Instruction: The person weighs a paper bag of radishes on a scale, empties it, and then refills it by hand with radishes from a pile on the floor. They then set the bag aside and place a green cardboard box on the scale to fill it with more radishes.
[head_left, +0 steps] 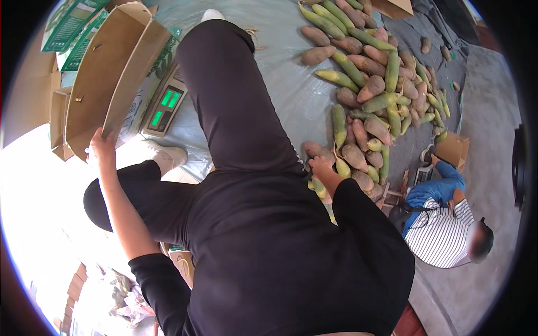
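Observation:
My left hand (101,149) is closed on the lower edge of an open cardboard box's flap (128,84). The box stands tilted on or against a digital scale (163,112) with green lit displays; its inside is mostly hidden. On the other side, my right hand (323,167) is at the near left edge of a vegetable pile, fingers curled on a reddish-brown root vegetable (317,150). Just below that hand lies a green radish (319,188). More reddish-brown roots (354,157) and long green radishes (339,124) spread up and to the right.
Plastic sheeting (280,95) covers the floor between my legs and the pile. Green-and-white cartons (75,33) stand at the upper left. A person in a striped shirt (440,232) sits at the right, near a small cardboard box (453,150). Bagged produce (126,297) lies lower left.

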The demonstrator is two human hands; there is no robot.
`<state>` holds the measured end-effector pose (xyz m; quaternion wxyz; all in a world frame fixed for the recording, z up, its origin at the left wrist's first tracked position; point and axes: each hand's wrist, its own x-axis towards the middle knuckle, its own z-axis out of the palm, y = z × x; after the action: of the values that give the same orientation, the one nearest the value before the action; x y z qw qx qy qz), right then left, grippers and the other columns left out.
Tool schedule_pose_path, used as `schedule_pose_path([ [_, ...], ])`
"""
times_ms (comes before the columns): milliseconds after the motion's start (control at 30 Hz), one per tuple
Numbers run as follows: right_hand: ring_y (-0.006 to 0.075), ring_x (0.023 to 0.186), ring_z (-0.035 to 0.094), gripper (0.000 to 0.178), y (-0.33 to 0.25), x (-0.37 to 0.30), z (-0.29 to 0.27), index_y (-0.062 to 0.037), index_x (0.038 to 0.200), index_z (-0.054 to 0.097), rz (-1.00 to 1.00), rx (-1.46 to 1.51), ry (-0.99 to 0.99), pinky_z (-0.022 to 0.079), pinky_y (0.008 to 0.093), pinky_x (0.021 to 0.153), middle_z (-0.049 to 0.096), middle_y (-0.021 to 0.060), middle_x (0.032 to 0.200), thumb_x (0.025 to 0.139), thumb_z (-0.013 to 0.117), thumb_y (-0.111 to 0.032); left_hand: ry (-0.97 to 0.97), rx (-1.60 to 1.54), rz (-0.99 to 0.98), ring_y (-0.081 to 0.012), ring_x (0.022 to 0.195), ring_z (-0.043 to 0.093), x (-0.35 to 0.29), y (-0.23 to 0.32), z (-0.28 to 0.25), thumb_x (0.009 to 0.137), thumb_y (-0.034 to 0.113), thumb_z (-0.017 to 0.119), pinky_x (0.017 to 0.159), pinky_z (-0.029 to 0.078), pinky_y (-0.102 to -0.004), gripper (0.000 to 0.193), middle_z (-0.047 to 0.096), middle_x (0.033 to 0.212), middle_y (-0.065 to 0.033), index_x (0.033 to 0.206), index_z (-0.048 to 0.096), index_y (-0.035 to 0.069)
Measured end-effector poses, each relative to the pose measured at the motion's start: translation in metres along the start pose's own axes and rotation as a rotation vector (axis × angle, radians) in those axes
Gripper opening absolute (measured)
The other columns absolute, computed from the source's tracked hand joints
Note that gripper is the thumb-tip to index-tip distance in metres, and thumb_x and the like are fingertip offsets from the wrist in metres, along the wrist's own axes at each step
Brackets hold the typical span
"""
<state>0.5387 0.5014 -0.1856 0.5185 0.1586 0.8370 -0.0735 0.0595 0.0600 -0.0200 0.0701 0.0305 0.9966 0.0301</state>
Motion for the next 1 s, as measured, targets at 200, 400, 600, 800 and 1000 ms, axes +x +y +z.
schedule_pose_path([
  [200,0.0278,0.110,0.052,0.060,0.016,0.005,0.024,-0.0174,0.107,0.057,0.147,0.103,-0.140,0.046,0.0380,0.088,0.057,0.0080,0.106,0.053,0.082,-0.026,0.011,0.028,0.013,-0.0328,0.087,0.064,-0.008,0.045,-0.005,0.075,0.020,0.067,0.076,0.048,-0.0395,0.035,0.066,0.092,-0.0185,0.106,0.062,0.005],
  [400,0.0246,0.089,0.061,0.057,0.013,0.014,0.019,-0.0188,0.105,0.061,0.117,0.209,-0.207,0.047,0.0364,0.074,0.062,0.0139,0.084,0.053,0.081,-0.022,0.031,0.065,-0.069,-0.0289,0.084,0.064,-0.015,0.033,-0.010,0.075,0.021,0.066,0.079,0.044,-0.0405,0.027,0.067,0.088,-0.0131,0.099,0.064,0.009],
  [600,0.0287,0.104,0.058,0.062,0.029,0.031,-0.047,-0.0086,0.116,0.058,0.035,0.165,-0.081,0.047,0.0342,0.089,0.061,0.0114,0.112,0.061,0.081,-0.027,0.098,-0.026,0.003,-0.0295,0.077,0.064,-0.016,0.029,-0.001,0.072,0.012,0.067,0.072,0.046,-0.0391,0.017,0.066,0.078,-0.0141,0.088,0.066,0.006],
  [800,0.0264,0.077,0.060,0.046,0.042,0.019,-0.163,-0.0029,0.096,0.062,-0.063,0.420,0.442,0.048,0.0359,0.071,0.063,0.0140,0.082,0.057,0.082,-0.018,-0.006,0.108,-0.096,-0.0212,0.096,0.060,-0.022,0.061,-0.025,0.079,0.019,0.063,0.090,0.037,-0.0447,0.021,0.066,0.096,-0.0023,0.100,0.065,0.019],
  [1000,0.0183,0.079,0.059,0.046,-0.002,-0.008,-0.335,-0.0005,0.102,0.055,-0.308,0.751,0.977,0.048,0.0318,0.072,0.062,0.0098,0.088,0.063,0.078,-0.008,-0.025,0.101,-0.091,-0.0222,0.097,0.059,-0.024,0.060,-0.028,0.078,0.009,0.057,0.094,0.037,-0.0455,0.022,0.065,0.097,-0.0025,0.097,0.064,0.018],
])
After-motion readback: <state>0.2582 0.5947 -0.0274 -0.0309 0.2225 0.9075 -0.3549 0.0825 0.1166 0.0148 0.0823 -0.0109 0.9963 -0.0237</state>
